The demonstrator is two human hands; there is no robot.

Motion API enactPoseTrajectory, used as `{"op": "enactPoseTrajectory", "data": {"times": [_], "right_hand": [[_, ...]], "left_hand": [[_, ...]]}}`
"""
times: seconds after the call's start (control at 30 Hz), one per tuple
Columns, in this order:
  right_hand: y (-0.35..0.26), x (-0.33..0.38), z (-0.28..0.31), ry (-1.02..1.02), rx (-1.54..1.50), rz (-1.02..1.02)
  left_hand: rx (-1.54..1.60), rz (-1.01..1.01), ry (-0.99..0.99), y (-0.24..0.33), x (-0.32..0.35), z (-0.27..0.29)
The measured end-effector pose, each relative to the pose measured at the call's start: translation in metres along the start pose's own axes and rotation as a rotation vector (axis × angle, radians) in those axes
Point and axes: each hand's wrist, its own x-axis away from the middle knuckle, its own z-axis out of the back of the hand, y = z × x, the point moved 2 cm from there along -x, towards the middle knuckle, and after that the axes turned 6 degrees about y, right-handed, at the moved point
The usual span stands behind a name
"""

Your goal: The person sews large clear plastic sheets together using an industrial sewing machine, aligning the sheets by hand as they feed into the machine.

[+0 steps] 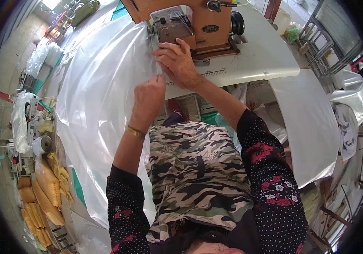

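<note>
translucent sheet [101, 84] left of machine [213, 19]; orange bundles [47, 182] beyond; metal rack [315, 47] right

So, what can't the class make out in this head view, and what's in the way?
All in the head view:
Brown sewing machine: top cut off by the upper edge.
Left hand: fingertips hidden by its own curled fingers.
Table scale: middle covered by the wrist of the right hand.
Plastic sheet: part hidden behind the left forearm.

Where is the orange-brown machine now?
In the head view, the orange-brown machine stands at top centre, just beyond the right hand, right of the plastic sheet.
</note>
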Motion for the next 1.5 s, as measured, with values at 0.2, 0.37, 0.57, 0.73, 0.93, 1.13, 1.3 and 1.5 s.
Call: {"op": "enactPoseTrajectory", "data": {"times": [0.2,0.37,0.57,0.73,0.93,1.13,1.3,1.5], "right_hand": [[-0.002,-0.007,-0.003,-0.003,0.031,-0.080],[0.003,-0.007,-0.010,0.015,0.020,-0.113],[0.007,-0.011,-0.006,0.001,0.103,-0.052],[0.011,-0.009,-0.004,-0.043,0.114,-0.023],[0.012,-0.015,-0.003,-0.012,0.094,-0.029],[0.012,-0.024,-0.001,0.045,0.031,-0.034],[0.016,-0.022,-0.006,0.077,-0.047,-0.061],[0.014,-0.022,-0.006,0.085,-0.004,-0.038]], "left_hand": [[-0.019,0.135,0.130,-0.013,-0.038,-0.006],[-0.007,0.391,0.081,0.005,-0.024,-0.006],[0.091,0.418,0.262,0.016,0.009,-0.022],[0.171,0.329,0.314,0.009,0.003,-0.019],[0.181,0.285,0.256,0.002,-0.016,-0.018],[0.153,0.236,0.313,-0.011,-0.033,-0.023],[0.109,0.257,0.294,-0.017,-0.046,-0.023],[0.101,0.275,0.298,-0.025,-0.055,-0.023]]}}
